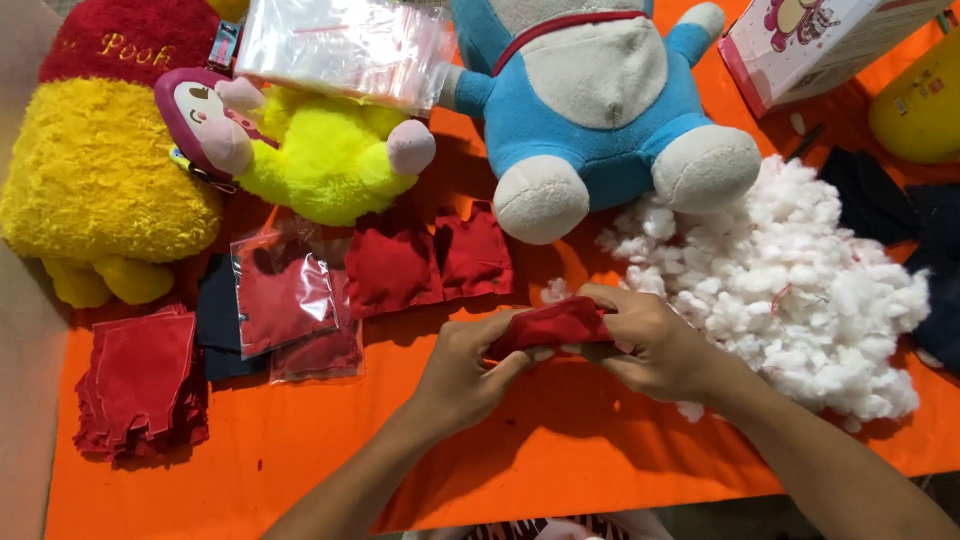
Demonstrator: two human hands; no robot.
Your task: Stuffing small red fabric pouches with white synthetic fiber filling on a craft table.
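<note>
Item in hand: one small red fabric pouch, held above the orange tablecloth, just left of the heap of white stuffing. My left hand pinches its left end, fingers closed on the cloth. My right hand wraps its right end, fingers curled over it and gripping.

Placed relative to the stuffing heap:
- Touching its upper left edge: a blue and white plush toy, lying on its back, feet toward me.
- Left of the heap, past the pouch: two stuffed red pouches side by side, touching.
- Further left: a red pouch in a clear plastic bag, resting on dark navy cloth.
- Far left, nearest the table edge: a stack of flat red fabric pieces.
- Upper left: a yellow-green plush with a pink face, beside a large yellow and red plush.
- Above those: a bundle of clear zip bags.
- Right of the heap: dark navy fabric pieces.
- Upper right: a pink and white box and a yellow rounded object.
</note>
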